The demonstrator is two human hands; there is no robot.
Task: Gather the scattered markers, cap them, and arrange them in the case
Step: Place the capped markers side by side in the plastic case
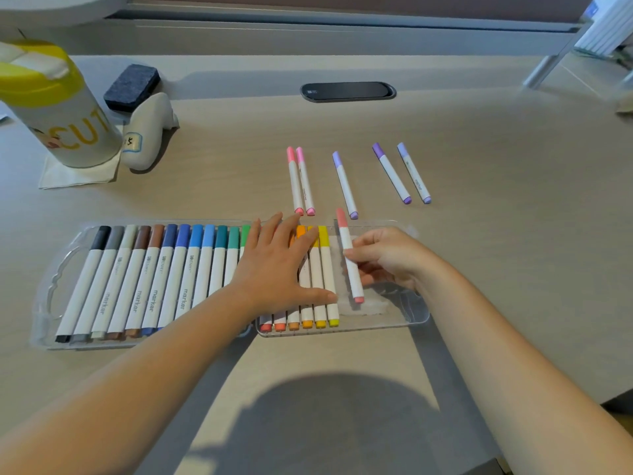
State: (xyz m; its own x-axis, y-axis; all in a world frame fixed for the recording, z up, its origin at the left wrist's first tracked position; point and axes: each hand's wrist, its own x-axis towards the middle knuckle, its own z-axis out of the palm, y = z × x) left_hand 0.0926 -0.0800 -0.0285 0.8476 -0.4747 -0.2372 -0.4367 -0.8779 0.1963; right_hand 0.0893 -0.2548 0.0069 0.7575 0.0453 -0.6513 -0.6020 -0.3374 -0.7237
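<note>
Left hand (279, 265) lies flat with fingers straight and spread, pressing on the row of capped markers (161, 269) in the clear plastic case (416, 311), which runs from black at the far left through blues and greens to orange and yellow. Right hand (388, 257) pinches a salmon-pink marker (349, 257) by its white barrel, fingers curled round it, holding it tilted over the bare right end of the case, just beside the yellow marker (327, 269). Beyond the case on the desk (496, 252): two pink markers (299, 180) side by side, then three purple markers (392, 173), all capped. Far left stand a yellow-lidded bottle (56, 104) on a napkin (80, 174), a dark eraser block (132, 86) and a white figure (149, 132).
</note>
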